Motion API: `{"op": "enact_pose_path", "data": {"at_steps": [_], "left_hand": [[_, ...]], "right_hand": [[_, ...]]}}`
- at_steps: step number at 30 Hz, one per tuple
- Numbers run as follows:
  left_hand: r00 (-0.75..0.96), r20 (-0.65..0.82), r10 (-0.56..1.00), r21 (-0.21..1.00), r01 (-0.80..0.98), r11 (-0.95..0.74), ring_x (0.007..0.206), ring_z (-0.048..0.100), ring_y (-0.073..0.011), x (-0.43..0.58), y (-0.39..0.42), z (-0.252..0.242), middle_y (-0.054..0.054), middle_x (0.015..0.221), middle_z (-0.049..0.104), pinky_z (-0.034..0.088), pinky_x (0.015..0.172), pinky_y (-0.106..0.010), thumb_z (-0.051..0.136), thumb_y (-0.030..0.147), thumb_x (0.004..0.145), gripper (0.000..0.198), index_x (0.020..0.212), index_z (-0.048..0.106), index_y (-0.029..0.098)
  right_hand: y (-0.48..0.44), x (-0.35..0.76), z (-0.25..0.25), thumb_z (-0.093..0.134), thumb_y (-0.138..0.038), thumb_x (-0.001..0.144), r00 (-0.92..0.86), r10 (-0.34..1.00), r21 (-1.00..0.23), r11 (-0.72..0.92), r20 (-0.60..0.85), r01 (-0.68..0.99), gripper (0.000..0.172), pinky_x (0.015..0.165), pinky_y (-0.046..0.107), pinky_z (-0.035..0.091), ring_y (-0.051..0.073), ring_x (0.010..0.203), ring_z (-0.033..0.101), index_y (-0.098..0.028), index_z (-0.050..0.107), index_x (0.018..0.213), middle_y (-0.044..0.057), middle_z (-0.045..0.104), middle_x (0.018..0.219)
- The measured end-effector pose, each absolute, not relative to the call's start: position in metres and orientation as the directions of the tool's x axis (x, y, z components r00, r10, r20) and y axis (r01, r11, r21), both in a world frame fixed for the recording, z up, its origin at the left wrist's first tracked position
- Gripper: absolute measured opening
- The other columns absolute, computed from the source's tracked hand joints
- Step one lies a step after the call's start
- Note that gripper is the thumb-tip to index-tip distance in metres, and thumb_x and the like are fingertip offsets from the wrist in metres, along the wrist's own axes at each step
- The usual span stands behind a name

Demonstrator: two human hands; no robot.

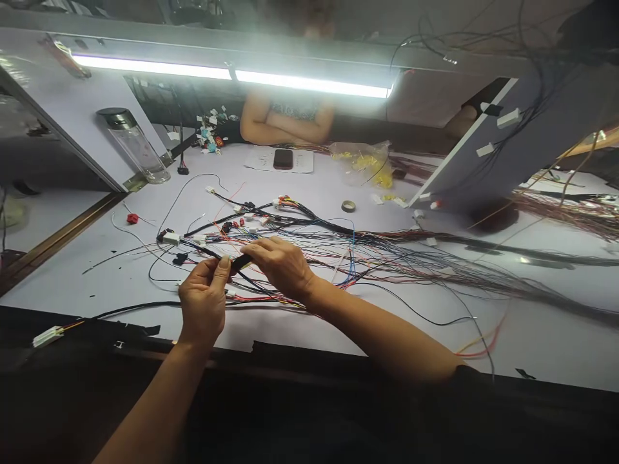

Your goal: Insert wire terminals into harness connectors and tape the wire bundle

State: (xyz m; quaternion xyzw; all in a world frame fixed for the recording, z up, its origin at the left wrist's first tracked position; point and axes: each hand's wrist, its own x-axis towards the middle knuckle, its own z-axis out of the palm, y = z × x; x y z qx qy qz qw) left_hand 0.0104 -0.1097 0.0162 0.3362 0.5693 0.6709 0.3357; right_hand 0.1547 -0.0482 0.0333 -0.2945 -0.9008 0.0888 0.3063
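My left hand is closed, thumb and fingers pinching a black-wrapped branch of a wire harness. Close beside it, my right hand grips a piece of black tape against the same branch; its fingers partly cover the tape, and whether it is a whole roll is hard to see. A white connector ends the branch, left of my hands. Around and beneath my hands lie loose thin wires, black sleeved branches and small connectors, including a black connector.
A tape roll lies behind the harness. Farther back are a phone on paper, a bag of yellow parts and a person's folded arms. A glass bottle stands left. Long wires run right; a white connector lies front left.
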Motion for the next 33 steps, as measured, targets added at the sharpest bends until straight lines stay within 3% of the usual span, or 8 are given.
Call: {"op": "enact_pose_path", "data": {"at_steps": [3, 6, 10, 15, 18, 21, 26, 33], "left_hand": [[-0.518, 0.118, 0.847, 0.991, 0.004, -0.135, 0.068, 0.052, -0.0116, 0.009, -0.113, 0.012, 0.0, 0.071, 0.058, 0.043, 0.068, -0.024, 0.073, 0.035, 0.073, 0.021, 0.077, 0.065, 0.016], [-0.458, 0.191, 0.868, 0.981, 0.096, -0.166, 0.071, 0.053, -0.0125, 0.007, -0.115, 0.01, 0.0, 0.074, 0.059, 0.043, 0.071, -0.025, 0.072, 0.034, 0.075, 0.018, 0.079, 0.065, 0.018], [-0.384, 0.301, 0.873, 0.947, 0.225, -0.227, 0.081, 0.056, -0.0145, 0.001, -0.115, 0.016, -0.001, 0.083, 0.059, 0.044, 0.081, -0.026, 0.072, 0.032, 0.075, 0.014, 0.081, 0.068, 0.021], [-0.38, 0.236, 0.894, 0.972, 0.095, -0.217, 0.087, 0.063, -0.0183, -0.004, -0.11, 0.029, -0.004, 0.086, 0.067, 0.048, 0.087, -0.031, 0.073, 0.032, 0.076, 0.017, 0.087, 0.071, 0.02], [-0.381, 0.237, 0.894, 0.971, 0.113, -0.209, 0.088, 0.065, -0.02, -0.002, -0.109, 0.033, -0.006, 0.088, 0.07, 0.05, 0.087, -0.033, 0.072, 0.033, 0.076, 0.019, 0.087, 0.071, 0.018], [-0.371, 0.252, 0.894, 0.967, 0.143, -0.213, 0.089, 0.066, -0.0209, 0.001, -0.109, 0.035, -0.007, 0.093, 0.071, 0.051, 0.088, -0.035, 0.071, 0.034, 0.078, 0.02, 0.088, 0.07, 0.017], [-0.327, 0.281, 0.902, 0.952, 0.213, -0.22, 0.088, 0.066, -0.0209, -0.001, -0.108, 0.034, -0.006, 0.088, 0.07, 0.051, 0.086, -0.034, 0.069, 0.035, 0.08, 0.019, 0.086, 0.069, 0.018], [-0.324, 0.248, 0.913, 0.948, 0.277, -0.159, 0.075, 0.062, -0.0151, -0.006, -0.106, 0.025, -0.003, 0.079, 0.066, 0.049, 0.073, -0.026, 0.068, 0.037, 0.08, 0.02, 0.083, 0.065, 0.018]], "right_hand": [[-0.038, 0.156, 0.021, 0.043, -0.015, 0.097, -0.691, 0.562, -0.316, 0.827, 0.454, 0.465, 0.025, 0.089, 0.029, 0.046, 0.016, 0.1, 0.061, -0.018, 0.062, 0.112, 0.007, 0.068, 0.111], [-0.036, 0.154, 0.005, 0.046, -0.014, 0.096, -0.677, 0.58, -0.389, 0.812, 0.453, 0.435, 0.025, 0.09, 0.027, 0.044, 0.015, 0.102, 0.062, -0.02, 0.063, 0.113, 0.006, 0.069, 0.112], [-0.04, 0.145, -0.01, 0.052, -0.017, 0.092, -0.627, 0.642, -0.617, 0.725, 0.442, 0.306, 0.025, 0.089, 0.028, 0.047, 0.016, 0.102, 0.064, -0.022, 0.064, 0.114, 0.006, 0.07, 0.111], [-0.055, 0.15, -0.002, 0.054, -0.019, 0.089, -0.495, 0.791, -0.849, 0.498, 0.361, 0.177, 0.035, 0.082, 0.027, 0.05, 0.014, 0.092, 0.066, -0.023, 0.059, 0.123, 0.005, 0.068, 0.115], [-0.072, 0.155, 0.009, 0.053, -0.028, 0.091, -0.385, 0.823, -0.821, 0.524, 0.419, 0.227, 0.024, 0.081, 0.027, 0.049, 0.015, 0.092, 0.064, -0.019, 0.063, 0.11, 0.006, 0.07, 0.104], [-0.087, 0.151, 0.014, 0.062, -0.04, 0.087, -0.384, 0.812, -0.756, 0.566, 0.44, 0.329, 0.028, 0.076, 0.026, 0.048, 0.016, 0.083, 0.064, -0.017, 0.064, 0.101, 0.005, 0.07, 0.092], [-0.089, 0.145, 0.013, 0.057, -0.027, 0.092, -0.415, 0.799, -0.743, 0.579, 0.435, 0.336, 0.011, 0.069, 0.021, 0.044, 0.012, 0.076, 0.062, -0.018, 0.065, 0.094, 0.002, 0.069, 0.086], [-0.079, 0.152, 0.004, 0.054, -0.029, 0.094, -0.43, 0.766, -0.606, 0.641, 0.477, 0.47, 0.02, 0.07, 0.023, 0.043, 0.013, 0.074, 0.061, -0.018, 0.066, 0.081, 0.002, 0.068, 0.078]]}}
